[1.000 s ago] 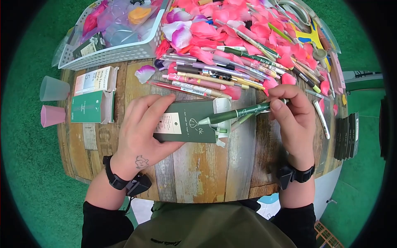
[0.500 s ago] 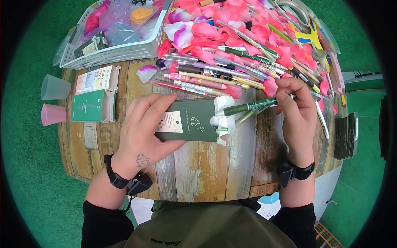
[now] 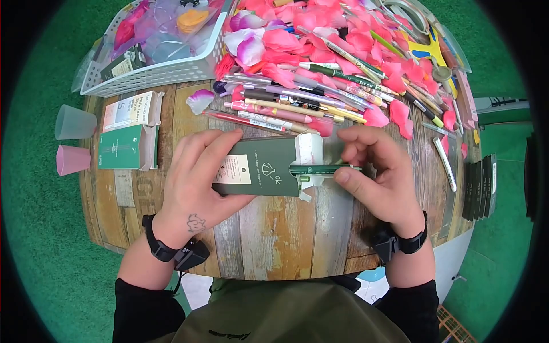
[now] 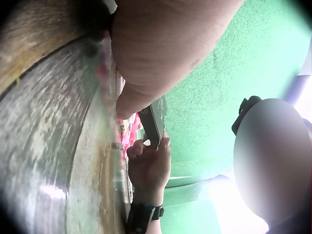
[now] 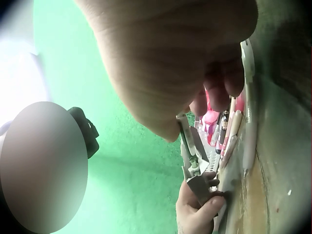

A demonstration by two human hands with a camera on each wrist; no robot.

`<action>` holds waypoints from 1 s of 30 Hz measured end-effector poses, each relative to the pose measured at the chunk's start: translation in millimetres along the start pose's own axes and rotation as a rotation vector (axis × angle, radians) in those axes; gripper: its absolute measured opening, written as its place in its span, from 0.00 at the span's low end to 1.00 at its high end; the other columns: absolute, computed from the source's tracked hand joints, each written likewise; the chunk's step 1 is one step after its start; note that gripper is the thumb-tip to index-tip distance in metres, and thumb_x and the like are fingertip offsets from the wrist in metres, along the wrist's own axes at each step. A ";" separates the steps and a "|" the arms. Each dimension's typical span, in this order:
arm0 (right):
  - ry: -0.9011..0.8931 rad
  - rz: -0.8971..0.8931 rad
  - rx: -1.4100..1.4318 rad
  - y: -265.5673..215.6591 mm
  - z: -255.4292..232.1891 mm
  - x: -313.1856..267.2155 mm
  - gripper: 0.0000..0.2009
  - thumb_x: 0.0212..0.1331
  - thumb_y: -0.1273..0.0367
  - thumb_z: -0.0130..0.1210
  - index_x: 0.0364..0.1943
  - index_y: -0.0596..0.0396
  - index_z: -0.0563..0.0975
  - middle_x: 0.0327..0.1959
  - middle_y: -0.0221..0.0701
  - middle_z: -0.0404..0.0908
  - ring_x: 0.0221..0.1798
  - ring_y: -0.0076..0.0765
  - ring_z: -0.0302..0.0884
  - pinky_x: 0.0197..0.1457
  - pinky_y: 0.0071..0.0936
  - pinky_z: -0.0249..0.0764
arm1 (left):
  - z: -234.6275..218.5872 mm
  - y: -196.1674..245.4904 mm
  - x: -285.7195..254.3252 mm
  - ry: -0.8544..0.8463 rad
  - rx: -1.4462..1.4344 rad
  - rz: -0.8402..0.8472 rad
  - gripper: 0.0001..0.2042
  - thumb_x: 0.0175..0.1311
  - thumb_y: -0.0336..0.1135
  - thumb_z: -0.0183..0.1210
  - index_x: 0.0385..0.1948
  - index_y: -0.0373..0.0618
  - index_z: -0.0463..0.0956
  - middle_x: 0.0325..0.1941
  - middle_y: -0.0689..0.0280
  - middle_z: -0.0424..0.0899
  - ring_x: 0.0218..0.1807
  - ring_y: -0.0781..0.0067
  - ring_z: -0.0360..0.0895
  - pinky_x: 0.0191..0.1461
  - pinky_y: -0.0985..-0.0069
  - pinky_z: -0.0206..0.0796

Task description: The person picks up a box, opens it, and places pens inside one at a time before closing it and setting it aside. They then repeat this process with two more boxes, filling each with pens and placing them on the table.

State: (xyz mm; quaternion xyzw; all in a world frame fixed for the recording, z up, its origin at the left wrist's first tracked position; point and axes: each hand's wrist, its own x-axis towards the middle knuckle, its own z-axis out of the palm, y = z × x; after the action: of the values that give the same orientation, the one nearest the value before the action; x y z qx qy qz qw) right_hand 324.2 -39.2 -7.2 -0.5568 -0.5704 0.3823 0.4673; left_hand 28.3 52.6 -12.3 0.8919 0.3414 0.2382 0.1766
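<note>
My left hand (image 3: pixel 194 174) grips a dark green pen box (image 3: pixel 257 150) by its sides, fingers on one edge and thumb on the other. Its torn white flap (image 3: pixel 310 147) stands at the open end, facing right. My right hand (image 3: pixel 380 171) pinches a dark green pen (image 3: pixel 320 170) between thumb and fingers, the pen's front part inside the box mouth. Just below it, the light green end (image 3: pixel 305 179) of another pen shows at the opening. The right wrist view also has the pen (image 5: pixel 186 134) lined up with the box (image 5: pixel 197 189).
Behind the hands lie many pens (image 3: pixel 286 106) and pink petals (image 3: pixel 326 40). A white basket (image 3: pixel 154 80) with bags stands back left. Two boxes (image 3: pixel 128 146) and two plastic cups (image 3: pixel 74 160) sit at left. A white pen (image 3: pixel 445 164) lies at right, near dark boxes (image 3: pixel 480 188).
My right hand has moved left and down toward the box, and the green pen has gone from above the box into its open end. The left hand and box stay nearly still.
</note>
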 end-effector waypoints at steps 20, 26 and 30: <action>-0.016 0.042 0.187 -1.6 7.8 -5.2 0.10 0.69 0.79 0.63 0.52 0.60 0.81 0.41 0.28 0.88 0.42 0.18 0.86 0.46 0.19 0.81 | 0.7 -0.8 -0.1 -0.005 0.000 -0.001 0.41 0.39 0.35 0.82 0.64 0.42 0.77 0.59 0.54 0.80 0.59 0.47 0.78 0.64 0.57 0.71; -0.035 0.010 0.032 -0.7 6.2 -4.2 0.08 0.68 0.76 0.65 0.48 0.59 0.83 0.37 0.27 0.87 0.37 0.17 0.84 0.41 0.19 0.79 | -0.4 -0.7 0.1 -0.018 0.006 -0.002 0.41 0.39 0.35 0.82 0.64 0.42 0.77 0.59 0.54 0.80 0.59 0.47 0.77 0.64 0.57 0.70; -0.041 0.006 -0.075 -1.0 6.9 -2.8 0.08 0.64 0.74 0.68 0.46 0.57 0.84 0.32 0.26 0.85 0.31 0.17 0.80 0.35 0.21 0.75 | -0.5 -0.3 0.2 -0.027 0.015 -0.002 0.41 0.39 0.35 0.82 0.64 0.42 0.77 0.59 0.54 0.80 0.59 0.47 0.77 0.64 0.56 0.70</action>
State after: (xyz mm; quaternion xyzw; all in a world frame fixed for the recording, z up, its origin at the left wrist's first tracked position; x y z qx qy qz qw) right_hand 317.1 -41.5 -8.4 -0.5680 -0.5920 0.3733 0.4331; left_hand 27.9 53.0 -12.0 0.8961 0.3415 0.2233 0.1747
